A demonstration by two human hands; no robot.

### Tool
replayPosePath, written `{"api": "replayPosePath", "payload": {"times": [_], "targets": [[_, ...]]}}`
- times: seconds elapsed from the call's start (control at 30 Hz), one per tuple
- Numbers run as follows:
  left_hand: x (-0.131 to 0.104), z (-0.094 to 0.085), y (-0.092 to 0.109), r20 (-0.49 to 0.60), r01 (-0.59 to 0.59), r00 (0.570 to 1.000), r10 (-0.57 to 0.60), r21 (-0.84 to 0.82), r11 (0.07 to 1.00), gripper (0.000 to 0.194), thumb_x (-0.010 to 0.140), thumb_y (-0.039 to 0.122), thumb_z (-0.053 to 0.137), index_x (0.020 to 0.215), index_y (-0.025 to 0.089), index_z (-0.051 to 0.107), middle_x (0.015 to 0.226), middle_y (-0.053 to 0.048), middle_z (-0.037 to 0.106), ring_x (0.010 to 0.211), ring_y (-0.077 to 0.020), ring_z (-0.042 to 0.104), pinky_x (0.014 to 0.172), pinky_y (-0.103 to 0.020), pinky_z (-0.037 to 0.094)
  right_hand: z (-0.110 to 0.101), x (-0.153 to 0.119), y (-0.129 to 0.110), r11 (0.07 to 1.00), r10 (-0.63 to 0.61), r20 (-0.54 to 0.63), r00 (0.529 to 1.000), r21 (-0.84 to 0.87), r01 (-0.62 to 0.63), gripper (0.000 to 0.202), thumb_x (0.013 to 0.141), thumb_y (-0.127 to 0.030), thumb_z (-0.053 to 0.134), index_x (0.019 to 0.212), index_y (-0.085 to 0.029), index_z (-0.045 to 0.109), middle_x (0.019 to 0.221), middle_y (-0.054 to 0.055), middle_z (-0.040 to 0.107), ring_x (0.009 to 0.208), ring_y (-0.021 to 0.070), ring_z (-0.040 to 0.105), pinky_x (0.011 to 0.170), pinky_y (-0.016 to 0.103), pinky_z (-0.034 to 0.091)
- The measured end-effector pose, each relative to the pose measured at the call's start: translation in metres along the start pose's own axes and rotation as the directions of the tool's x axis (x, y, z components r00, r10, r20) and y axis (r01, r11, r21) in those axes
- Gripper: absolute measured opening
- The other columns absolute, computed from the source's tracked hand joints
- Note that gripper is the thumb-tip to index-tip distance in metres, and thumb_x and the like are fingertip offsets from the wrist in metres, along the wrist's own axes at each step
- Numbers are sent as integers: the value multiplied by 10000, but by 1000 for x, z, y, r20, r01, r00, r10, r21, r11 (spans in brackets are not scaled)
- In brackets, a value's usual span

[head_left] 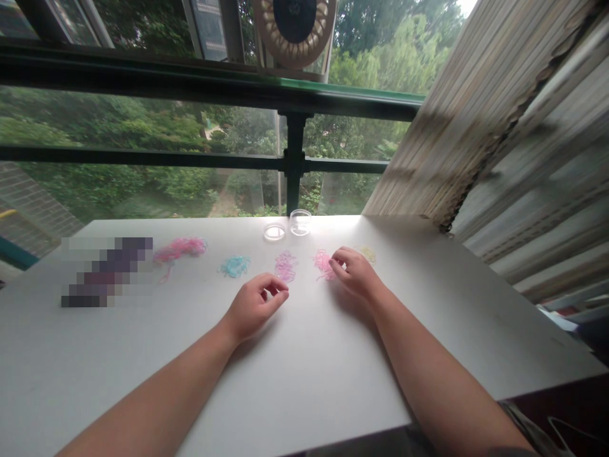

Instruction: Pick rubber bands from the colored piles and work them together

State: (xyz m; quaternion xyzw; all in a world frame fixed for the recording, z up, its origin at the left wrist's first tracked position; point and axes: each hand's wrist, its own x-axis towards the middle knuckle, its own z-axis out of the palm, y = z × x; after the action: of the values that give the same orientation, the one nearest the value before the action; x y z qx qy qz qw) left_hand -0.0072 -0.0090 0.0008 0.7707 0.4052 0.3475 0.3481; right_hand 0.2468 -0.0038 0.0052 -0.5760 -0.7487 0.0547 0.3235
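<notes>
My left hand rests low over the white table, thumb and fingertips brought together in a pinch. What is between them, if anything, is too small to make out. Just beyond it lies a heap of lilac-pink rubber bands. My right hand is at the right side of a pink rubber band heap, its fingers curled closed; their tips hide whatever they hold. Behind that hand, a pale yellow heap of bands is partly covered. A light blue heap of bands sits to the left.
A larger mixed pink pile lies farther left, beside a blurred-out dark item. At the table's back edge stand a clear round container and a clear lid. A fan is by the window; a curtain hangs right.
</notes>
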Motion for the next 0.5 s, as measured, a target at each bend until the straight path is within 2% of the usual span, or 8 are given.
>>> {"api": "replayPosePath", "payload": {"times": [0.23,0.5], "targets": [[0,0,0,1,8,1000,-8,-9,1000,131,771,301,569,777,185,628,792,-19,644,650,-121,551,577,-232,419,1,1,3,999,36,2,999,20,-37,224,833,-169,455,728,-159,653,746,46,595,722,152,546,682,254,393],[0,0,-1,27,21,999,-21,5,1000,144,787,308,559,802,178,619,810,-21,632,679,-124,543,606,-239,416,4,1,8,995,98,-2,995,-1,-98,199,793,-187,548,835,-184,743,747,47,635,645,133,561,631,244,416]]}}
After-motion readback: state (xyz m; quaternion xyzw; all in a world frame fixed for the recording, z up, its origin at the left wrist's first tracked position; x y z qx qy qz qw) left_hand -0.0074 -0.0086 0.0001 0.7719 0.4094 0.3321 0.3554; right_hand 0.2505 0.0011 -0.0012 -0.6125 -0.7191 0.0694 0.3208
